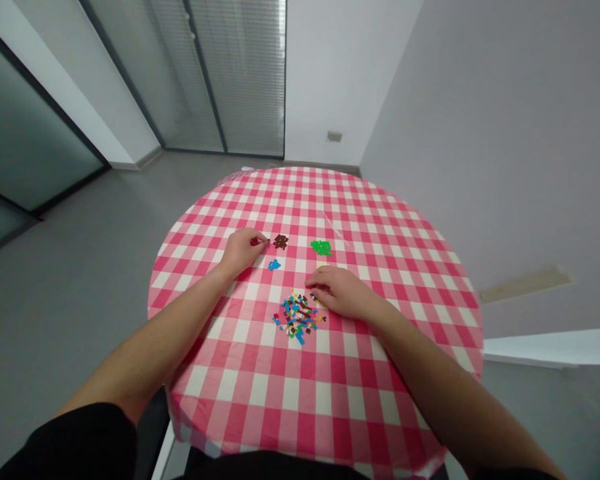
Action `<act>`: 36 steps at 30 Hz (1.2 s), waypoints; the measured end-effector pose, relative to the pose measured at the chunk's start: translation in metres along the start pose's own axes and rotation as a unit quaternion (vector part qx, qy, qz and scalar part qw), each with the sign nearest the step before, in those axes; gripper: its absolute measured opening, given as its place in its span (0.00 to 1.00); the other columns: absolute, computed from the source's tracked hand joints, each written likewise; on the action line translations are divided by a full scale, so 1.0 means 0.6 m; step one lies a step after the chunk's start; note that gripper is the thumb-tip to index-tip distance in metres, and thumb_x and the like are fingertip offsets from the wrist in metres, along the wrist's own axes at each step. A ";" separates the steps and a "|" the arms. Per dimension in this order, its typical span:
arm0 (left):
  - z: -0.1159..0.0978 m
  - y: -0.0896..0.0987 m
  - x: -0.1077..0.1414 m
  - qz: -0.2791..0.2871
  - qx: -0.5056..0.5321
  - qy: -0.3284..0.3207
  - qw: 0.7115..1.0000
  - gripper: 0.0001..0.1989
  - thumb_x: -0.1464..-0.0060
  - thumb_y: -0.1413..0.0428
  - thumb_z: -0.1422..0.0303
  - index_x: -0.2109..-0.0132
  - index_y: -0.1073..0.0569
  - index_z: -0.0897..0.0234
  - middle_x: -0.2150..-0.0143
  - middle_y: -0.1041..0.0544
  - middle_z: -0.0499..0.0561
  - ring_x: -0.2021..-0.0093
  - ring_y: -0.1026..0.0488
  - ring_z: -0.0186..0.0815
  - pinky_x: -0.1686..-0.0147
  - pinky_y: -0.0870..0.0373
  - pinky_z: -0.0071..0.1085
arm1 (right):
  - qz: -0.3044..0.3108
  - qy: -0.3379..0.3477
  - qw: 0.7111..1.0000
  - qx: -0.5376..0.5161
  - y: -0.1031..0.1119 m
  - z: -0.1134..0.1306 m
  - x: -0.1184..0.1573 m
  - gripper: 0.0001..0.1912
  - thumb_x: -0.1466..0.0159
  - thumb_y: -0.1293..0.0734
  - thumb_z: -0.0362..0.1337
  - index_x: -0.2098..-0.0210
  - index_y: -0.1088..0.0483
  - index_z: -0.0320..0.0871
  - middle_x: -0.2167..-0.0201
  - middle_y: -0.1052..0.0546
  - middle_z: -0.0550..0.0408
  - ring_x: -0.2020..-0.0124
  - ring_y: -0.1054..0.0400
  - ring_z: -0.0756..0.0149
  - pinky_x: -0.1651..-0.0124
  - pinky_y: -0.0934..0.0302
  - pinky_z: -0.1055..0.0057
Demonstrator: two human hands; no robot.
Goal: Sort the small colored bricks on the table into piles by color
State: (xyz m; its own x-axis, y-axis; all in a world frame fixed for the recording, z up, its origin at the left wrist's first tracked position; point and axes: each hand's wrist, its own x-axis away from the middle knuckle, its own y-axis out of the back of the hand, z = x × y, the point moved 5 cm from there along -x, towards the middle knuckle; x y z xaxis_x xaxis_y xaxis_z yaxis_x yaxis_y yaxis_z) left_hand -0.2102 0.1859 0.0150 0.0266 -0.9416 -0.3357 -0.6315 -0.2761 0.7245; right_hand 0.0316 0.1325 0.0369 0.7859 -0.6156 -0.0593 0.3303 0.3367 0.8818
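left hand (243,252): fingers pinched on red brick (255,242) | brown bricks (281,241) just past fingertips | right hand (339,291): fingers curled at edge of mixed brick pile (298,315) (hold unclear)

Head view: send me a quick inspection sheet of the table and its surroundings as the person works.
Surface: round table under a pink-and-white gingham cloth.
Job's things: brown plastic-brick heap, green plastic-brick heap, blue plastic-brick heap, mixed multicoloured plastic-brick heap.
Clutter: small white item beyond the far table edge, too small to identify.
Hands: left hand pinches a small red brick; right hand rests beside the mixed heap, fingers curled.
Cables: nothing seen.
Surroundings: grey floor, glazed partition with blinds, pale wall.
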 end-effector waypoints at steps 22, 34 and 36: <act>-0.017 -0.006 0.003 0.052 0.009 -0.039 0.998 0.18 0.49 0.46 0.69 0.51 0.24 0.64 0.62 0.19 0.53 0.62 0.23 0.41 0.57 0.29 0.36 | -0.001 0.004 1.000 -0.001 -0.002 0.000 0.000 0.12 0.37 0.37 0.30 0.57 0.24 0.42 0.58 0.22 0.48 0.56 0.29 0.60 0.53 0.36 0.63; -0.017 -0.013 0.003 0.070 0.031 -0.070 0.995 0.16 0.50 0.49 0.73 0.56 0.22 0.63 0.58 0.18 0.52 0.57 0.22 0.40 0.51 0.29 0.38 | 0.011 0.038 0.999 -0.008 -0.006 0.004 0.001 0.10 0.36 0.36 0.30 0.61 0.22 0.41 0.64 0.23 0.48 0.62 0.30 0.63 0.59 0.38 0.67; -0.016 -0.014 0.002 0.068 0.037 -0.076 0.994 0.16 0.50 0.50 0.73 0.56 0.22 0.63 0.58 0.18 0.52 0.58 0.22 0.40 0.51 0.29 0.37 | 0.014 0.042 0.999 -0.022 -0.006 0.007 0.001 0.10 0.37 0.35 0.29 0.61 0.21 0.41 0.65 0.23 0.49 0.63 0.31 0.64 0.61 0.39 0.69</act>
State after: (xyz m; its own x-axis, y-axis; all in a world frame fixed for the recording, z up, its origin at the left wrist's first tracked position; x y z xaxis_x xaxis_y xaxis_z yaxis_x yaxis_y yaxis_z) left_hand -0.1977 0.1850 0.0141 -0.1763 -0.9278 -0.3287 -0.6771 -0.1281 0.7247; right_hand 0.0286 0.1278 0.0358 0.8362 -0.5433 -0.0754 0.3281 0.3853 0.8625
